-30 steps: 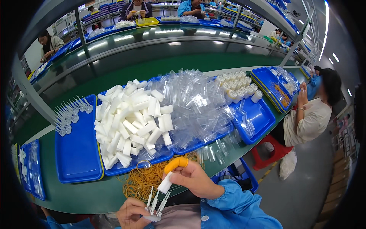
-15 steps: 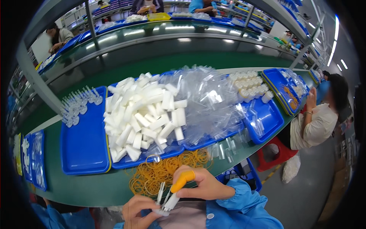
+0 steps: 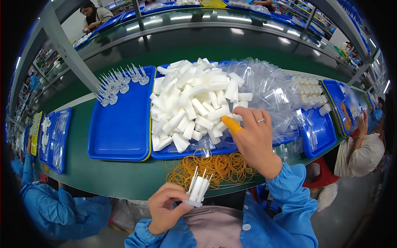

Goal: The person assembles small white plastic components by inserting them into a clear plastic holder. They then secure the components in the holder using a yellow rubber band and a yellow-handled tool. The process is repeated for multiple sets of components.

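Note:
My left hand (image 3: pixel 170 204), low in front of me, pinches the rim of a pronged plastic base (image 3: pixel 193 203). Thin rods rise from this base, and a white foam block (image 3: pixel 197 189) stands upright among them. At the right side of a big heap of white foam blocks (image 3: pixel 190 103), my right hand (image 3: pixel 253 138) reaches out with its fingers apart. An orange finger cot (image 3: pixel 231 124) covers one digit, and a ring is on another finger. No object shows in that hand; its fingertips are close to or touching the heap, I cannot tell which.
Orange rubber bands (image 3: pixel 215 165) lie loose along the table's front. A blue tray (image 3: pixel 120 138) at left bears several pronged bases (image 3: pixel 118 84). Clear plastic sleeves (image 3: pixel 264 84) are heaped right of the foam; beyond them sits another blue tray (image 3: pixel 326 132). Co-workers sit on both sides.
My right hand has left the piece in my left hand and moved up and right to the foam heap. The held base now stands upright. The view has shifted left.

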`<state>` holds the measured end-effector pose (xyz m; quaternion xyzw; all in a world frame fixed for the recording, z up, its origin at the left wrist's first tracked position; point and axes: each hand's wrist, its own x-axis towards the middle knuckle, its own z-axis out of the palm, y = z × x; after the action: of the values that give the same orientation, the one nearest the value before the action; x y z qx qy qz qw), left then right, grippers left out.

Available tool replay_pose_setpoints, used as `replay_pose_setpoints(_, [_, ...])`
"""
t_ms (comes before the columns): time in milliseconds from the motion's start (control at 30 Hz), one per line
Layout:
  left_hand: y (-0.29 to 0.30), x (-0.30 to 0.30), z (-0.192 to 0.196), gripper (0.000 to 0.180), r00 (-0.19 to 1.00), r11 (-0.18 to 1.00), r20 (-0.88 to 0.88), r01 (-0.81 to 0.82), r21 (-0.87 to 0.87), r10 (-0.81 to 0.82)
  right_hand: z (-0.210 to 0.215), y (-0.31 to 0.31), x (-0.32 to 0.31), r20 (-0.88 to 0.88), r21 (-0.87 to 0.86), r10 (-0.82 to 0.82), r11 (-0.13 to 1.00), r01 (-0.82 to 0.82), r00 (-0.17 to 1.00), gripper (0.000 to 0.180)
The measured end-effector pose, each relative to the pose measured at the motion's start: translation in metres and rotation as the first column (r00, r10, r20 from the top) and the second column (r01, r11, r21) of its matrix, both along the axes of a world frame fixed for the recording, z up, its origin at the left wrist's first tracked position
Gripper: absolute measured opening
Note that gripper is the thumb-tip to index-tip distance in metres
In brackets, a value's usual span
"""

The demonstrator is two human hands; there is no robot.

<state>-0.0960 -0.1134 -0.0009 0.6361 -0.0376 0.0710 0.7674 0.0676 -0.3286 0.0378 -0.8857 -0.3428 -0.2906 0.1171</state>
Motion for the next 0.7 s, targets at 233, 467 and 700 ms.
replay_pose_setpoints(233, [0.002, 0.002, 0.003, 0.023, 0.989, 0.945, 0.139, -0.094, 0.315, 0.053, 0.014, -0.012, -0.017, -0.145, 0.198, 0.067, 0.979, -0.038, 0.987, 0.017])
replay_pose_setpoints(467, [0.001, 0.01, 0.004, 0.013, 0.953, 0.943, 0.281, 0.017, 0.334, -0.116, 0.013, -0.032, -0.067, -0.622, 0.773, 0.706, 0.484, 0.41, 0.339, 0.014])
replay_pose_setpoints(700, [-0.006, 0.014, 0.013, 0.015, 0.935, 0.917, 0.278, 0.102, 0.385, -0.221, -0.007, -0.027, -0.06, -0.582, 0.801, 0.76, 0.471, 0.371, 0.29, 0.014])
